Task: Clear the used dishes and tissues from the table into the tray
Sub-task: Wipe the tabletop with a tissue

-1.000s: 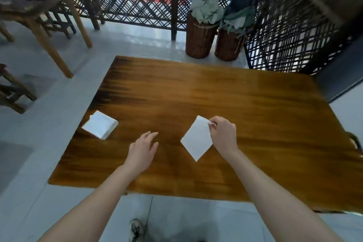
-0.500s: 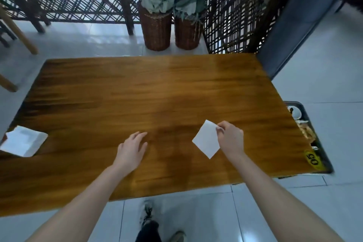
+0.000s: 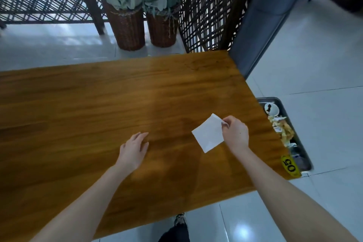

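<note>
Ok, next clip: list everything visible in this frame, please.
table: one, brown wood, centre
tissue: one, white, over the table's right part
tray: one, dark metal, low beyond the table's right edge
small dish: one, white, tray's far end
food scraps: a heap, yellowish, in the tray
number tag: one, yellow, "05", table's near right corner
wicker baskets: two, brown, floor behind the table
lattice screen: dark, behind the baskets
shoe: one, floor at bottom
left hand: fingers straight, over the table
right hand: pinches the tissue
</note>
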